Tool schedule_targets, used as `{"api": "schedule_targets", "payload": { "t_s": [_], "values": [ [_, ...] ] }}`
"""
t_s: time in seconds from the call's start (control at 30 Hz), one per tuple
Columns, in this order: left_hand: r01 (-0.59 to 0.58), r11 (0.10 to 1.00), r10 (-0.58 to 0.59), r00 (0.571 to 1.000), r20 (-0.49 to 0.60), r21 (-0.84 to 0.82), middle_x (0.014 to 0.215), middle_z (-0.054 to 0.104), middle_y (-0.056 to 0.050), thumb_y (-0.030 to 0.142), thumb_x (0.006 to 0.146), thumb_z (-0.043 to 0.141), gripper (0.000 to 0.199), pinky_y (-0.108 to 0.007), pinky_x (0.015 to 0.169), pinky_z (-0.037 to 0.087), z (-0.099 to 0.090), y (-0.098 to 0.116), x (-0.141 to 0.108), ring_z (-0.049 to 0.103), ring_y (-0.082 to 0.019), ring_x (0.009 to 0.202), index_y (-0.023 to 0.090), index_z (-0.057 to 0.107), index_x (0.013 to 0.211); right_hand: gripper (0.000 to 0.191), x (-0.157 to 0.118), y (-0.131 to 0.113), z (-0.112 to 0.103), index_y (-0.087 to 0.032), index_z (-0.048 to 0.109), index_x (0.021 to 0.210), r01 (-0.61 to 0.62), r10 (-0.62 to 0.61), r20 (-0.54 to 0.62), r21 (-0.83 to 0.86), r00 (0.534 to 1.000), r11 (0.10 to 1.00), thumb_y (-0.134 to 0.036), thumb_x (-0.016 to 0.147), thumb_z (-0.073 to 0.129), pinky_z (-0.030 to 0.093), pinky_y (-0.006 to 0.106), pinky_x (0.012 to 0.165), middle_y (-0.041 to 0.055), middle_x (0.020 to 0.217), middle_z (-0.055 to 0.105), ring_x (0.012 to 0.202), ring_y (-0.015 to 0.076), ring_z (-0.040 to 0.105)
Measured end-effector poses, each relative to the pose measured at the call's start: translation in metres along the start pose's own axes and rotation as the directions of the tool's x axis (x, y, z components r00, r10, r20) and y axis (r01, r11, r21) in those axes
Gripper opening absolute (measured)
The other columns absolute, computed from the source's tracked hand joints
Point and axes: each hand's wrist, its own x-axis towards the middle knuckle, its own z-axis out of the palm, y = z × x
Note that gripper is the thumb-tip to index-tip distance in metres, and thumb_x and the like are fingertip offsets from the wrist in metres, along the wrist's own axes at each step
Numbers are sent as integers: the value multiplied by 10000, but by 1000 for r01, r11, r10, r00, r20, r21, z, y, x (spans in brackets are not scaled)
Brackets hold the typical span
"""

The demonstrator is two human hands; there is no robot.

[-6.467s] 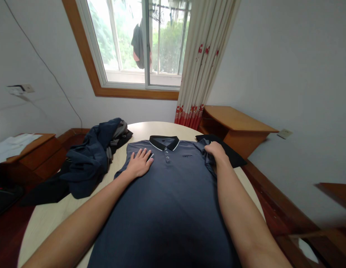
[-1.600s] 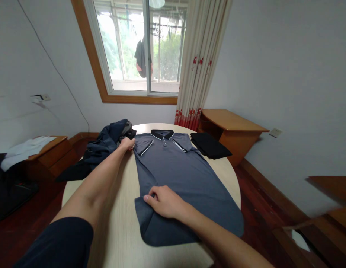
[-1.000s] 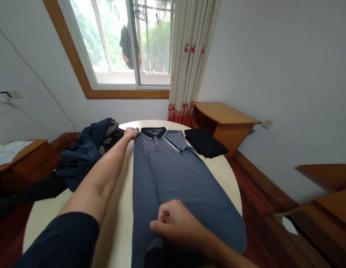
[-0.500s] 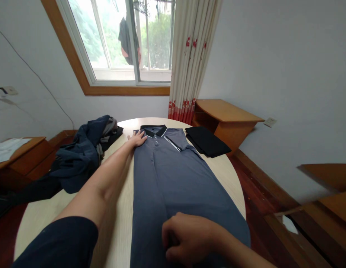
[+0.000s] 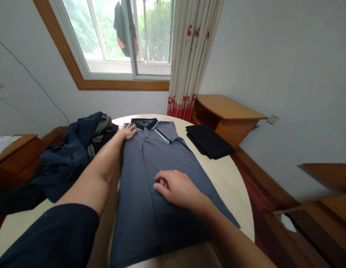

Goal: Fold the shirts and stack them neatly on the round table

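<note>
A grey-blue polo shirt [image 5: 139, 175] lies spread out on a round, light wooden table [image 5: 226, 182], its black collar at the far end. One sleeve, edged in black and white, is turned in across the chest, and a long crease runs down the front. At the shoulder beside the collar, my left hand [image 5: 127, 131] rests flat with its fingers spread. My right hand [image 5: 175, 187] is over the middle of the shirt, fingers loosely curled in and nothing visible in them. Whether it touches the cloth, I cannot tell.
A folded black garment [image 5: 210, 141] lies at the table's right edge. Dark clothes [image 5: 69, 149] are heaped on the left. Beyond the table stand a wooden desk [image 5: 231, 108], a curtain [image 5: 186, 56] and a window [image 5: 153, 41].
My right hand has moved up from near the shirt's lower end to its middle, fingers still curled. My left hand stays at the shoulder. The view has shifted, and the lower hem now shows.
</note>
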Motion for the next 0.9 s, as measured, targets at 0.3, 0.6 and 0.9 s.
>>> {"api": "schedule_targets", "payload": {
  "t_s": [0.3, 0.6, 0.9],
  "values": [
    [-11, 997, 28, 977, -212, 80, 1671, 209, -217, 468, 1041, 160, 725, -545, 1241, 157, 12, 38, -71, 164, -333, 1560, 8, 280, 1588, 224, 11, 20, 29, -212, 736, 1106, 147, -138, -136, 60, 981, 987, -336, 940, 652, 467, 295, 843, 55, 1081, 755, 1008, 209, 685],
    [-167, 985, 169, 978, -125, 32, 1675, 205, -173, 484, 1040, 212, 706, -491, 1244, 189, 45, 81, -229, 168, -307, 1563, 48, 310, 1586, 185, 23, 45, 43, -194, 757, 1018, 198, -156, -279, 127, 948, 972, -312, 913, 662, 487, 272, 750, 57, 960, 777, 863, 193, 706],
    [-393, 919, 392, 917, -75, -4, 1682, 175, -143, 517, 1048, 215, 694, -499, 1263, 150, 60, 103, -386, 139, -276, 1570, 105, 296, 1601, 193, 26, 63, 51, -166, 765, 967, 212, -144, -360, 157, 922, 965, -301, 907, 641, 477, 267, 711, 61, 867, 771, 759, 177, 675]
  ]
}}
